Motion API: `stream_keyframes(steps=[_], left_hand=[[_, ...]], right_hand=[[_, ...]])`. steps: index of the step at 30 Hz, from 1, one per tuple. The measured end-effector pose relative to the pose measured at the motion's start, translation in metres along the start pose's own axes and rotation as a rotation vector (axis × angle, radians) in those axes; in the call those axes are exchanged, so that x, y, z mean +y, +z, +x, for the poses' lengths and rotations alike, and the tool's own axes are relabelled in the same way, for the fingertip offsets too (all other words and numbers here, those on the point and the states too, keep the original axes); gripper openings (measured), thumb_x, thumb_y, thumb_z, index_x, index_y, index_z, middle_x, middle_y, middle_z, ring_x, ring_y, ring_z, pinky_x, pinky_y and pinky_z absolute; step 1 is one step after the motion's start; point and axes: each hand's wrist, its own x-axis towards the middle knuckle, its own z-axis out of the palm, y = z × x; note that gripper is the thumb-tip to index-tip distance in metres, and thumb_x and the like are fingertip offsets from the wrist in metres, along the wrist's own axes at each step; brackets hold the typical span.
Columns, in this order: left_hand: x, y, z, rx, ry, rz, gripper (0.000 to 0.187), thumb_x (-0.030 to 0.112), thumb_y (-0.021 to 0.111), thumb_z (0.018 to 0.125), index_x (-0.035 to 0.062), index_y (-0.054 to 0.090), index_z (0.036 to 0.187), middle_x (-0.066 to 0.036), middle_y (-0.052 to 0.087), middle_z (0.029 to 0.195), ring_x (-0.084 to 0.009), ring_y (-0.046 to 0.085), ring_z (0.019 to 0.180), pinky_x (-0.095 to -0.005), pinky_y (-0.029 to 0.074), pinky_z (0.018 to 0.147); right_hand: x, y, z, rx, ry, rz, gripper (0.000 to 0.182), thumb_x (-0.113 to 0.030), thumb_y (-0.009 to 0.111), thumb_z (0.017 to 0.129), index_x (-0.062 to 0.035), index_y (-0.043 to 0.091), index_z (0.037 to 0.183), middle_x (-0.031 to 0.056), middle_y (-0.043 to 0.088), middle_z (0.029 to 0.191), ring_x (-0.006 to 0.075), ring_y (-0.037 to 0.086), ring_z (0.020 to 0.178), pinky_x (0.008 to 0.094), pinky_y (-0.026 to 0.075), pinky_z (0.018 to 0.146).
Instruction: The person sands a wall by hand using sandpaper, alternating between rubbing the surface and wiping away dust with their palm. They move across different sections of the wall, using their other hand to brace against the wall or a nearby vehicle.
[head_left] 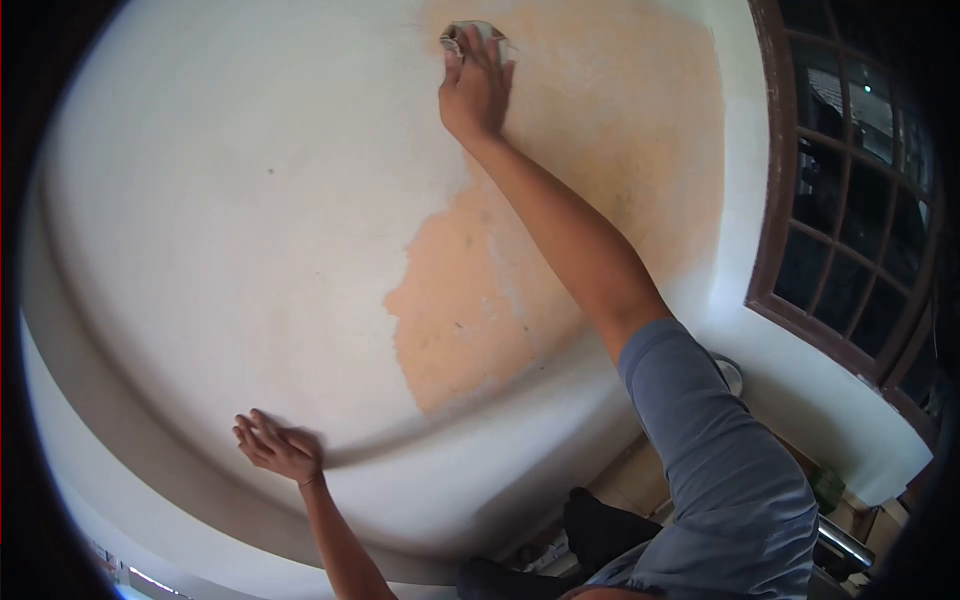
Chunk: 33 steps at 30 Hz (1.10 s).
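Crumpled pad, held high against a patchy wall

One crumpled pad [488, 27], rag or paper, could not tell which: at the upper border of the orange patch [450, 290], under the fingers of the right hand [472, 100], which held it to the wall [250, 250].
One left hand [280, 450]: empty, palm side to the white wall, fingers extended, low and well apart from the right.
One patch: orange, ragged on its left edge, scuffed and marked.
One grey sleeve [710, 440], on the raised right arm.
One window [845, 190]: brown frame, dark panes, right of the wall.
Below: dark-clad legs [610, 530] and a metal tube [845, 540].

Hazards, by judgement: a loose, bunched pad could have slipped from the fingertips, scraping them on the wall; heavy pressure at the ragged edge could have chipped the white coat; the long overhead reach could have tired the arm or upset balance; any dust loosened overhead could have fallen towards the eyes.
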Motion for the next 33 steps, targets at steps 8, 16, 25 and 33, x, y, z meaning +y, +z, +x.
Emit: stream_keyframes(steps=[8,16,25,33], left_hand=[[-0.009,0.003,-0.006,0.03,0.02,-0.109,0.047,0.015,0.039,0.092,0.0016,0.05,0.136,-0.021,0.043,0.144,-0.038,0.036,0.136,-0.0519,0.025,0.111],[0.001,0.0,-0.005,-0.014,-0.057,-0.067,0.048,0.008,0.042,0.087,0.0011,0.053,0.133,-0.022,0.044,0.142,-0.0387,0.035,0.136,-0.052,0.022,0.113],[-0.004,-0.001,-0.007,-0.023,-0.04,-0.104,0.047,0.007,0.041,0.087,0.0014,0.053,0.132,-0.022,0.043,0.143,-0.0384,0.034,0.137,-0.0519,0.022,0.113],[0.005,0.0,-0.006,-0.057,-0.097,-0.051,0.05,0.007,0.04,0.086,0.001,0.051,0.134,-0.024,0.042,0.143,-0.039,0.034,0.137,-0.0528,0.02,0.113]], right_hand=[[-0.195,-0.004,-0.165,-0.478,-0.678,0.551,0.043,-0.012,0.053,0.085,-0.0105,0.058,0.128,0.0102,0.052,0.138,0.0288,0.04,0.135,0.0544,0.024,0.113],[-0.019,0.022,0.029,-0.006,0.02,-0.075,0.037,-0.026,0.04,0.101,-0.0092,0.056,0.13,0.0104,0.05,0.141,0.0333,0.041,0.132,0.0562,0.028,0.108],[-0.235,0.023,-0.144,-0.494,-0.636,0.498,0.048,-0.016,0.054,0.088,-0.0142,0.052,0.136,0.0062,0.046,0.145,0.0246,0.04,0.135,0.0534,0.023,0.114],[0.038,0.008,0.061,-0.13,0.014,0.105,0.036,-0.022,0.042,0.1,-0.0091,0.056,0.13,0.0125,0.056,0.133,0.0317,0.051,0.124,0.0452,0.039,0.105]])
